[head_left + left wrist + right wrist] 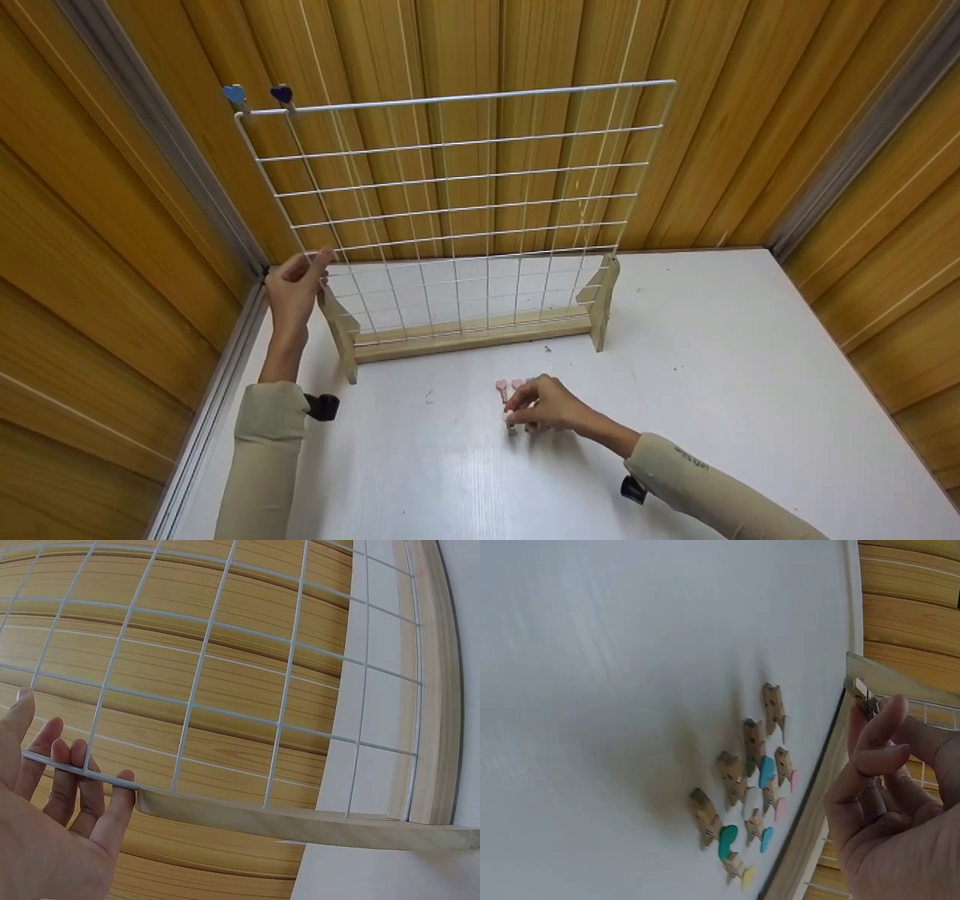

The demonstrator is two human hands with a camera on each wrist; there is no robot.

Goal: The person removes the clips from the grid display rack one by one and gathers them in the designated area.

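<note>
Clothespin (861, 695) (small, wooden), pinched by right hand (896, 802)

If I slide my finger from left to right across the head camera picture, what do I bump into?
Left hand → white wire grid panel in its wooden stand → right hand pinching small wooden heart-tipped clothespins → bare white table.
</note>
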